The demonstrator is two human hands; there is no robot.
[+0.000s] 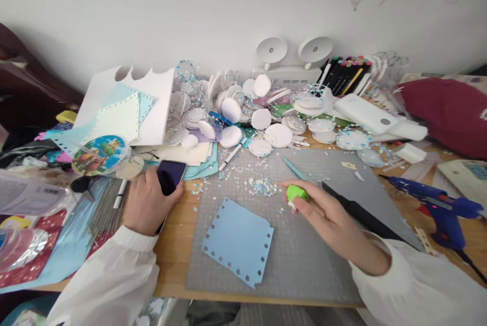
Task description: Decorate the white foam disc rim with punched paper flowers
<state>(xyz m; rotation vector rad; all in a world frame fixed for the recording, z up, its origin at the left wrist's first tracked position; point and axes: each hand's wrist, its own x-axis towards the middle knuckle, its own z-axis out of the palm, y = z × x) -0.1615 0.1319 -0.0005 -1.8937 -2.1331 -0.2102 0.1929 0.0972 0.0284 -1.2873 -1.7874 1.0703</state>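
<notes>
My right hand (323, 214) holds a small green craft punch (297, 193) between thumb and fingers, above the grey cutting mat (312, 265). My left hand (150, 202) is closed around a dark smartphone (172, 175) at the mat's left side. Between the hands, a light blue paper square (239, 241) lies on the mat, with flower-shaped holes along several of its edges. Beyond it is a scatter of tiny white and blue paper bits (261, 186).
White paper discs (232, 110) pile up along the wall. To the right are a black-handled tool (365, 214) and a blue glue gun (437, 204) with its cord. A round picture-lidded tub (101, 156) and thin wires (106, 209) crowd the left.
</notes>
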